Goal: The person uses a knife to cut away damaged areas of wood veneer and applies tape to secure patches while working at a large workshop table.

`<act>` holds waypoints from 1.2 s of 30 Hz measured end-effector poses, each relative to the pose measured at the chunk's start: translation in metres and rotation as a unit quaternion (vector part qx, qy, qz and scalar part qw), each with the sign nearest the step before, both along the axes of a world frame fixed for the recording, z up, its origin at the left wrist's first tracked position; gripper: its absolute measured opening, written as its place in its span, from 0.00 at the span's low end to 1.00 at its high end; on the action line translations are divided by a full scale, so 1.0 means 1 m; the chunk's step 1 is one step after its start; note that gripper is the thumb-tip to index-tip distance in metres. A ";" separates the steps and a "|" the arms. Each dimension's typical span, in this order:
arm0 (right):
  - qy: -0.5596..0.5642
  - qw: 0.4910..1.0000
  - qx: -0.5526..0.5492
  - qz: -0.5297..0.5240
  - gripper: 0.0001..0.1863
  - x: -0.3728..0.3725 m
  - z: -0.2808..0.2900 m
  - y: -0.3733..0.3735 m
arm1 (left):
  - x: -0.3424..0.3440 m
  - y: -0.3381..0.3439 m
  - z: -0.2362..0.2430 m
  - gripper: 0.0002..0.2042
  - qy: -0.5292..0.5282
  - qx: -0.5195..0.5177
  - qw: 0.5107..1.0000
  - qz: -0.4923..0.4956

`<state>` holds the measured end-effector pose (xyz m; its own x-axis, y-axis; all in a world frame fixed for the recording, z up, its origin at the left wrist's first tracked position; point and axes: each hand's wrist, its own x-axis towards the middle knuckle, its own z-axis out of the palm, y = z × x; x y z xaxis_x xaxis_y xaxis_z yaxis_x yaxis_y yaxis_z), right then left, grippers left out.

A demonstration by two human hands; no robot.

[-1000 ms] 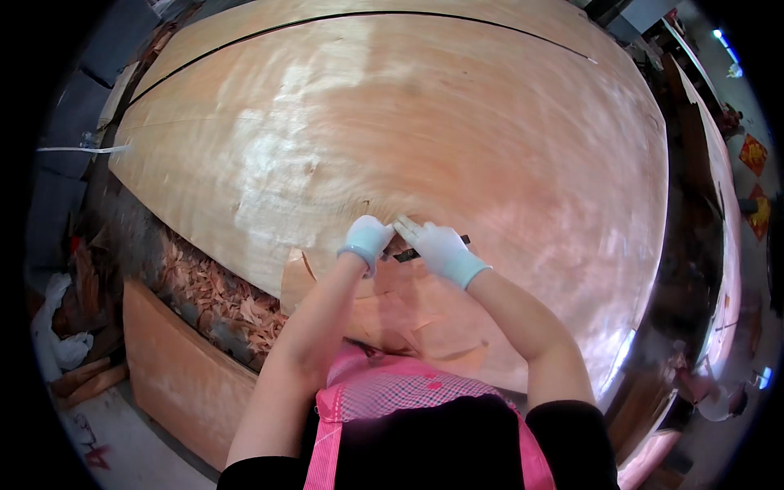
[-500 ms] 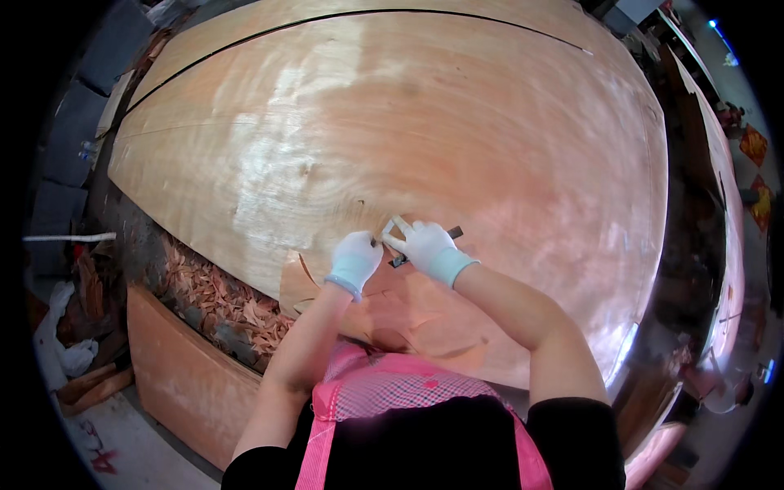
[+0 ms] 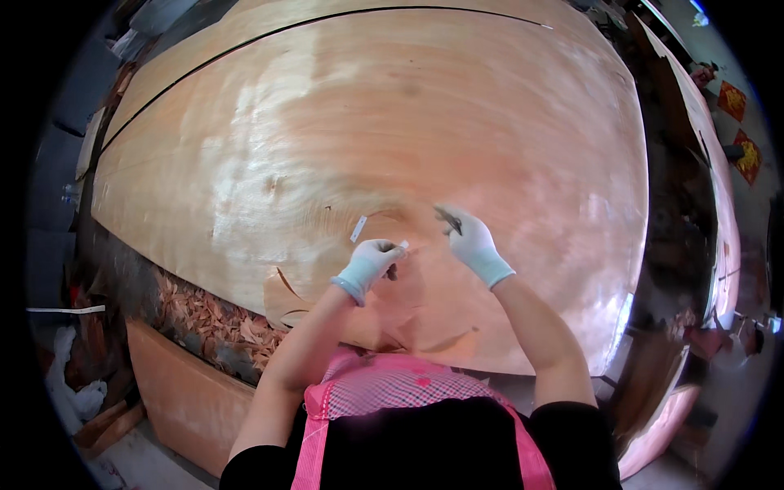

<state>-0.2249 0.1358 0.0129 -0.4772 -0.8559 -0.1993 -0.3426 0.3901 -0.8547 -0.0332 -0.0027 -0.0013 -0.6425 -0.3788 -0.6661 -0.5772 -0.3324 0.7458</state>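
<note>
Both my hands wear white gloves with pale blue-green cuffs. My left hand (image 3: 371, 265) is closed in a pinch on a small white strip (image 3: 404, 244), just above the wide, thin wood veneer sheet (image 3: 351, 147). Under its fingers a small dark patch shows that I cannot make out. A separate short white strip (image 3: 358, 229) lies on the veneer just beyond this hand. To the right, my right hand (image 3: 475, 242) is closed around a slim dark tool (image 3: 449, 219) pointing up and left; its kind is unclear. Near my apron lie torn veneer edges (image 3: 286, 286).
A long black strip (image 3: 327, 17) curves across the sheet's far side. Reddish wood shavings (image 3: 216, 318) are heaped at the left, beside an upright brown wooden board (image 3: 188, 392). More large sheets (image 3: 710, 188) stand along the right.
My hands have parted; the right moved right and lifted the dark tool off the veneer. The left pinches a white strip, and another strip is now visible on the sheet. The view shifted slightly.
</note>
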 end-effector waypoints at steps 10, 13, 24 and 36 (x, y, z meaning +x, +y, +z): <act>-0.062 0.995 -0.016 -0.075 0.27 0.036 -0.014 0.054 | -0.061 0.006 -0.011 0.19 -0.148 -0.358 0.868 -0.312; -0.034 0.997 -0.023 -0.070 0.27 0.044 -0.017 0.063 | -0.033 -0.006 0.008 0.19 -0.190 -0.471 0.755 -0.415; -0.053 0.992 -0.042 -0.111 0.23 0.110 -0.028 0.064 | 0.187 0.018 0.024 0.08 0.070 -0.631 0.685 -0.359; 0.285 0.930 0.135 0.188 0.44 0.315 0.007 -0.038 | 0.443 -0.041 -0.008 0.06 0.035 -0.599 0.800 0.010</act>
